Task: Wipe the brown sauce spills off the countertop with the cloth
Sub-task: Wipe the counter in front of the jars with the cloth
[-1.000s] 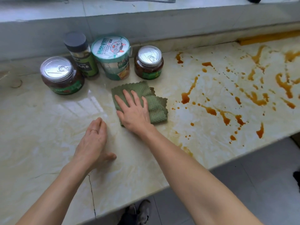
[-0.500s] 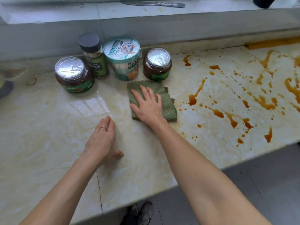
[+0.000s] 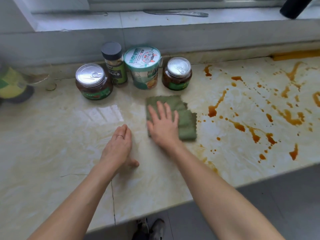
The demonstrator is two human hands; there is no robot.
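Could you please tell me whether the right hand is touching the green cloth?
Touching. The head view shows the right hand lying flat and spread on top of the cloth, covering its left part, with no gap visible.

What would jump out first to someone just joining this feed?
Brown sauce spills splatter the right half of the countertop, unwiped. Just left of them, the right hand presses flat on the green cloth, while the left hand rests on the counter beside it.

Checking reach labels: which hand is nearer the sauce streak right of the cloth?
Right. The right hand lies flat on the cloth, left of the sauce streak; the left hand rests on the countertop farther left.
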